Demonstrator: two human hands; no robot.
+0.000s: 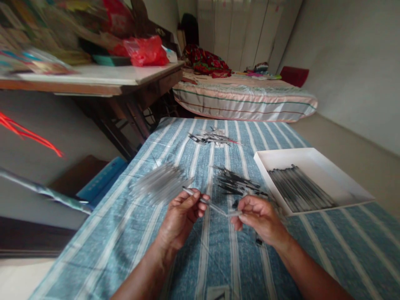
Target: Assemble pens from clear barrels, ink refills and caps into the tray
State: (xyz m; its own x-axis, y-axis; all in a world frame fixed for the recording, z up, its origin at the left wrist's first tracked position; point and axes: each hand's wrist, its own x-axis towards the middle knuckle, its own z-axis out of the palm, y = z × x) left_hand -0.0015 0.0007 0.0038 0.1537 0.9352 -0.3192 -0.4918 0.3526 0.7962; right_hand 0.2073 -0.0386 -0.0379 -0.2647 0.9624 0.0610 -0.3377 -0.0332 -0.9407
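My left hand point(179, 218) is closed around a slim pen point(215, 207), whose grey end sticks out above the fingers and whose paler, see-through end points right. Thumb and fingers of my right hand point(261, 218) pinch a small translucent piece point(233, 213) at that end; whether the two are joined I cannot tell. Left of the hands lies a blurred pile of see-through pen barrels point(162, 183). Just beyond my right hand is a heap of black pen parts point(236, 181). Small dark bits lie partly hidden beneath that hand.
A shallow white box point(331, 171) on the right holds a row of dark pens point(300, 189). Thin refill-like sticks point(215, 137) lie at the table's far end. The striped cloth point(131, 233) covers the table. A wooden desk point(150, 75) and a bed point(246, 98) stand beyond.
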